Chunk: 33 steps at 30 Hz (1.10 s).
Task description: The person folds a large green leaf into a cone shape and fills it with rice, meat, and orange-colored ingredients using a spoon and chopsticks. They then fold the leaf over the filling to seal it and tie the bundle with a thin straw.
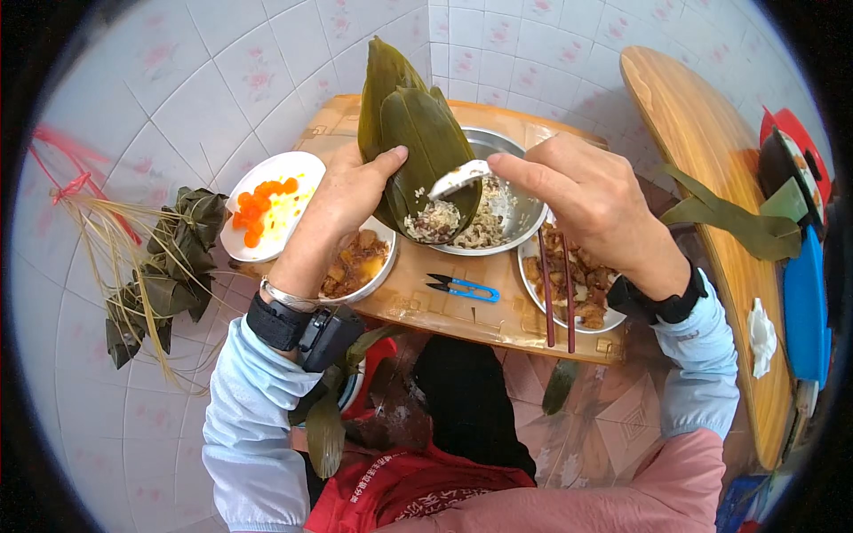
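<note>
My left hand (pixel 353 186) grips green bamboo leaves (pixel 423 133) folded into a cone, thumb pressed on the front leaf. A mound of rice mixed with dark beans (pixel 434 222) lies in the cone's lower pocket. My right hand (pixel 583 190) holds a white spoon (pixel 461 177), its tip inside the leaf cone just above the rice. Behind and below the cone stands a metal bowl (pixel 520 230) with more of the rice and bean mix, partly hidden by the leaves and my right hand.
Around the bowl sit a plate of orange egg yolks (pixel 256 212), a bowl of brown meat pieces (pixel 363 263) and another meat bowl (pixel 586 293) with chopsticks (pixel 548 293) across it. Blue thread snips (pixel 466 288) lie near the table's front edge. Tied leaf dumplings (pixel 176 260) hang at left.
</note>
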Each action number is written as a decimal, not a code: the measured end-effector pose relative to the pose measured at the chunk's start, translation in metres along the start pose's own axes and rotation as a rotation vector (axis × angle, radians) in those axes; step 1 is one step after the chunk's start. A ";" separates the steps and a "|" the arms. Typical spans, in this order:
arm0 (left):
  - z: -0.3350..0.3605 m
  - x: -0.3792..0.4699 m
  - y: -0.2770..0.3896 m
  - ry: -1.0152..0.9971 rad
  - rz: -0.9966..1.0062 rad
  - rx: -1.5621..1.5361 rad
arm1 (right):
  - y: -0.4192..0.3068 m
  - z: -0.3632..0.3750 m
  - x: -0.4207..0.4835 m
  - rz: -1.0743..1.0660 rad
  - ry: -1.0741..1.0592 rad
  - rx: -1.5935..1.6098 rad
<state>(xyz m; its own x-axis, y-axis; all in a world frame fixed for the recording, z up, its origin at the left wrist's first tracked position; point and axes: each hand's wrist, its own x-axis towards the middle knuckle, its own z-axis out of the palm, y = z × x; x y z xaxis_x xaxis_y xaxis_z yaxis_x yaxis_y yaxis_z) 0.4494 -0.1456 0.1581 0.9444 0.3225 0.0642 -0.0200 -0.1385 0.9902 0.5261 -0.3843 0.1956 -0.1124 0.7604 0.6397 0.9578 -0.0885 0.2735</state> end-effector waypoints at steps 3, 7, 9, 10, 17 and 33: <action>-0.001 0.000 0.003 -0.027 -0.011 -0.061 | -0.002 0.002 0.001 -0.040 -0.026 0.029; 0.007 -0.004 0.003 -0.015 0.008 -0.042 | -0.008 0.011 0.002 -0.035 0.027 0.048; 0.004 -0.006 0.004 -0.005 0.024 -0.043 | -0.003 0.004 0.003 0.019 0.072 0.058; 0.003 -0.007 0.005 0.002 0.032 -0.044 | 0.000 0.001 0.003 0.044 0.094 0.066; -0.015 -0.021 0.011 0.078 0.048 -0.032 | 0.024 0.012 -0.019 0.541 0.152 0.183; -0.076 -0.129 0.013 0.420 -0.026 -0.007 | 0.030 0.007 -0.085 0.426 -0.294 0.001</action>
<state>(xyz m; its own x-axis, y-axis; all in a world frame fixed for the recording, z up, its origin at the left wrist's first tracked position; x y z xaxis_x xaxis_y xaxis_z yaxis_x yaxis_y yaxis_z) 0.3023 -0.1178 0.1718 0.7289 0.6795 0.0833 -0.0020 -0.1195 0.9928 0.5665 -0.4469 0.1450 0.3669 0.8054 0.4656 0.9024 -0.4297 0.0321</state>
